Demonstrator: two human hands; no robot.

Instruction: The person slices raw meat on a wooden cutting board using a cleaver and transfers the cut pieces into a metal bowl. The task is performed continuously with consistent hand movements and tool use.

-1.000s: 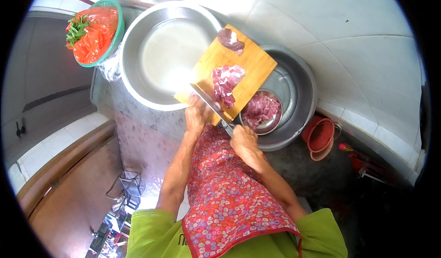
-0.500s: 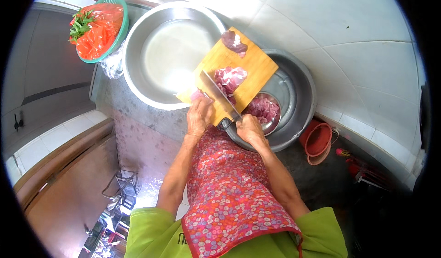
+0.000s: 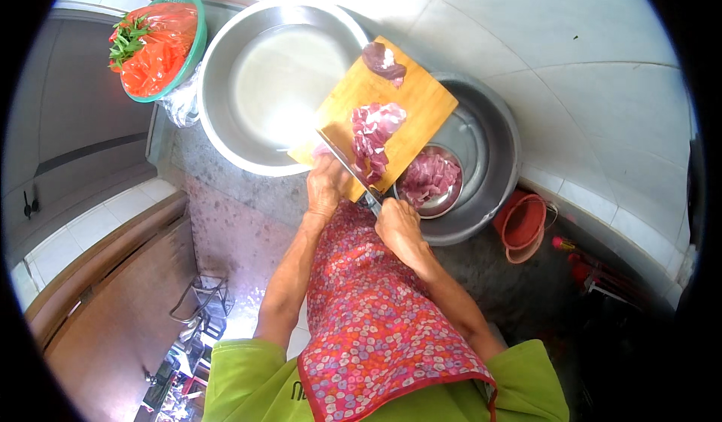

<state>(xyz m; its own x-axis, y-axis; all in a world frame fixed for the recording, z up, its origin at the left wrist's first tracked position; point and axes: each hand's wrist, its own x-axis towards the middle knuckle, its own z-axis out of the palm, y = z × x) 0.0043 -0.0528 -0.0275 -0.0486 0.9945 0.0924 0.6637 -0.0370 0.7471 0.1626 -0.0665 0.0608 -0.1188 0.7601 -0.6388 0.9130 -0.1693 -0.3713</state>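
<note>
My right hand (image 3: 399, 229) is wrapped round the handle of a kitchen knife (image 3: 346, 165), whose blade lies slantwise over the near left part of a wooden cutting board (image 3: 421, 106). Close to the blade's left side, my left hand (image 3: 326, 186) presses a piece of meat (image 3: 322, 150) onto the board with curled fingers, which partly hide it. Right of the blade lies a heap of sliced raw meat (image 3: 374, 132). A darker chunk of meat (image 3: 383, 62) rests near the board's far corner. More slices fill a small metal bowl (image 3: 456, 196) beside the board.
The board bridges a wide metal basin of water (image 3: 218, 83) and a grey basin (image 3: 505, 136) that holds the small bowl. A green basket (image 3: 197, 42) with an orange-red bag and green leaves stands far left. Red buckets (image 3: 522, 223) sit at right, below a tiled wall (image 3: 602, 113).
The knife has shifted left toward my left hand, and its blade now stands more edge-on. My right hand has moved slightly left and down. More of the cut slices show beside the blade.
</note>
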